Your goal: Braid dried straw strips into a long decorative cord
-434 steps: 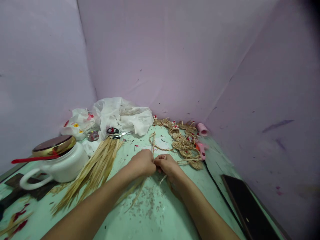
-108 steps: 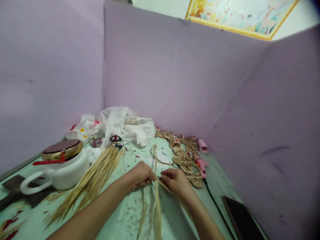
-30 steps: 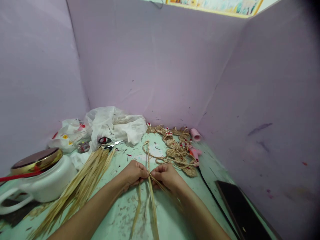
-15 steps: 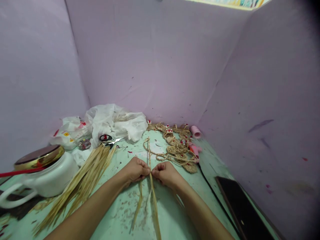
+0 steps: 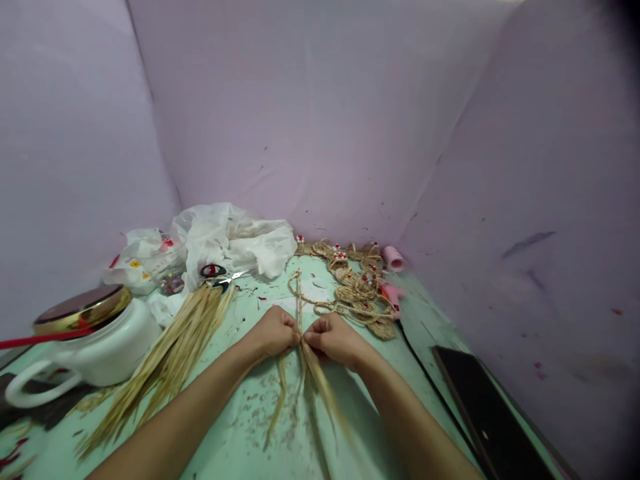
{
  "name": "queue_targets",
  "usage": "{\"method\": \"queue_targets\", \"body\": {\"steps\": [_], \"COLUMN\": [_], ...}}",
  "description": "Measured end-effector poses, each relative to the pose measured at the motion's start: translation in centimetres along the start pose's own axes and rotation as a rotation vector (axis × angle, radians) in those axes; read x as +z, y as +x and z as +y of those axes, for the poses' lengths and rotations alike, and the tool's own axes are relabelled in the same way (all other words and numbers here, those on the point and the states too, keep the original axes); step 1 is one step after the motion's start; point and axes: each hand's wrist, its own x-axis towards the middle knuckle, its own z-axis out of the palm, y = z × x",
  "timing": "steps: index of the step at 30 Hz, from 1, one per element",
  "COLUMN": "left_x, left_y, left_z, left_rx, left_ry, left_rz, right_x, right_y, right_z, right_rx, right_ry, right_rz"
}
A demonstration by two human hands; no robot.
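My left hand (image 5: 274,331) and my right hand (image 5: 334,339) meet knuckle to knuckle over the pale green table (image 5: 235,427), both closed in a pinch on a thin braid of straw (image 5: 299,300). The braid runs away from my fingers toward the back wall. Loose straw strands (image 5: 305,387) trail from my hands toward me, blurred on the right. A bundle of dry straw (image 5: 170,360) lies to the left of my left forearm.
A white lidded jug (image 5: 87,347) stands at the left. Scissors (image 5: 220,273) and crumpled plastic bags (image 5: 230,237) lie at the back. Coiled straw ornaments (image 5: 360,290), a pink glue gun (image 5: 393,293) and a pink spool (image 5: 393,258) sit at the right, and a dark board (image 5: 490,420) nearer.
My hands have stayed together on the braid and crept slightly forward. The loose strands under my right hand have swung and now blur. The camera has tilted down a little.
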Motion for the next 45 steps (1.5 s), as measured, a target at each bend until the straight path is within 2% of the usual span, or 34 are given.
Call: {"method": "queue_targets", "body": {"steps": [3, 6, 11, 17, 19, 21, 25, 29, 34, 40, 45], "left_x": [-0.1, -0.1, 0.1, 0.0, -0.1, -0.2, -0.6, -1.2, -1.2, -0.9, -0.5], "left_y": [-0.1, -0.2, -0.4, -0.4, -0.4, -0.3, -0.1, 0.0, 0.0, -0.1, -0.3], "left_z": [0.0, 0.1, 0.3, -0.1, -0.4, -0.6, -0.8, -0.8, -0.8, -0.5, -0.3], "left_rx": [-0.022, -0.027, -0.015, 0.068, 0.111, 0.137, 0.134, 0.141, 0.085, 0.029, 0.036], "left_ry": [-0.043, -0.091, -0.153, -0.166, -0.138, -0.107, -0.068, -0.052, -0.137, -0.133, -0.019], "left_rz": [-0.005, -0.010, 0.016, -0.021, -0.038, -0.050, -0.158, -0.228, -0.198, -0.132, -0.076], "right_x": [-0.1, 0.0, 0.4, 0.5, 0.5, 0.5, 0.5, 0.6, 0.5, 0.5, 1.3], "right_y": [-0.1, 0.2, -0.1, -0.8, -0.6, -0.3, 0.1, 0.1, 0.1, -0.1, 0.6], "right_z": [-0.2, 0.1, -0.2, -0.7, -0.5, -0.2, 0.4, 0.6, 1.0, 0.8, 1.4], "right_rx": [0.012, 0.008, 0.152, 0.200, 0.233, 0.247, 0.170, 0.142, 0.109, 0.108, 0.055], "right_ry": [0.095, 0.121, 0.305, 0.595, 0.568, 0.481, 0.371, 0.384, 0.445, 0.448, 0.276], "right_rz": [-0.051, 0.010, 0.028, -0.194, -0.186, -0.120, -0.001, 0.025, 0.042, -0.013, 0.073]}}
